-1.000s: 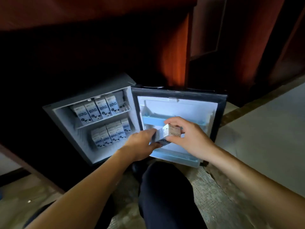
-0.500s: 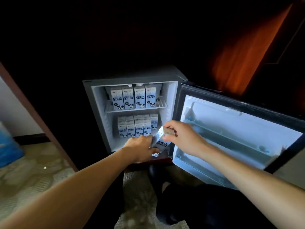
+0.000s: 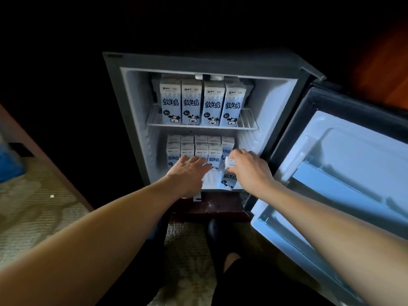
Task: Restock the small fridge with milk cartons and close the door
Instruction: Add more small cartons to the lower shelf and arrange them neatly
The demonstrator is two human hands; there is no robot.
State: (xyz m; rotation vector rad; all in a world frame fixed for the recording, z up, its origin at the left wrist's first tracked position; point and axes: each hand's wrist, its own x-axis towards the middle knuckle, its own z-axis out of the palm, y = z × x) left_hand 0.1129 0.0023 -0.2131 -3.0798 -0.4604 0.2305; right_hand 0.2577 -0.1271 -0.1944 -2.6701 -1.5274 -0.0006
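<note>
The small fridge (image 3: 132,89) stands open, its door (image 3: 344,164) swung out to the right. Several blue-and-white milk cartons (image 3: 202,102) stand in a row on the wire shelf (image 3: 248,122). More cartons (image 3: 194,146) fill the bottom compartment. My right hand (image 3: 249,168) grips the top of one milk carton (image 3: 228,181), which stands upright at the front right of the fridge floor. My left hand (image 3: 187,171) lies flat with fingers spread against the fronts of the lower cartons, holding nothing.
The fridge sits inside a dark wooden cabinet (image 3: 379,62). A patterned carpet (image 3: 33,217) covers the floor at left, with a blue object (image 3: 8,164) at the left edge. My dark-clothed leg (image 3: 242,272) is below the fridge. The door's inner shelves (image 3: 331,195) hold nothing.
My right hand has carried the carton from the fridge's front edge into the bottom compartment and stood it upright. My left hand has left that carton and reached onto the lower row. The view moved closer.
</note>
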